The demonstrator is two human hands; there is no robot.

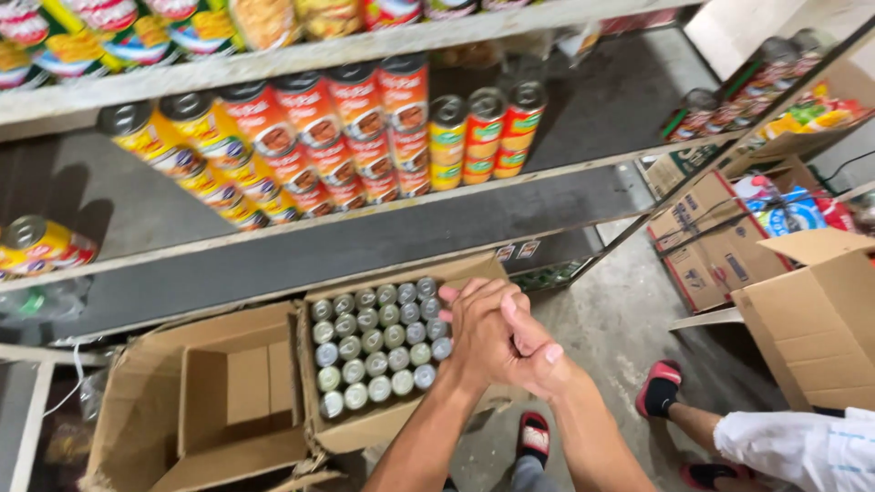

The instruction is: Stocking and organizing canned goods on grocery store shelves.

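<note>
- The left hand (483, 330) and right hand (529, 351) are clasped together, palm against palm, above the right edge of the box of cans (378, 351); both are closed on each other and neither holds a can or anything else.
- The box of cans sits on the floor (620, 319), its top flaps open, the silver can tops packed in tight rows. From the clasped hands the cans lie at about 9 o'clock, just beside and below them; the nearest row is almost under the left hand's knuckles.
- As I judge it, a can would come out best from the near right corner first, where the row ends by the hands, with fingertips around the rim, since the cans touch one another and leave no gap for a full grip.
- I would lift straight up, because a tilt could jam a can against its neighbours.
- An empty box (219, 392) stands touching the full one, at 9 o'clock from it, with a smaller carton nested inside.
- The shelf (583, 182), at 12 o'clock from the hands, carries red cans (355, 137) and yellow cans (210, 155) lying on their sides, with bare board to the right of them.
- Another person's leg (720, 424) and red shoe (658, 387) are at 3 o'clock, well apart from the hands.
</note>
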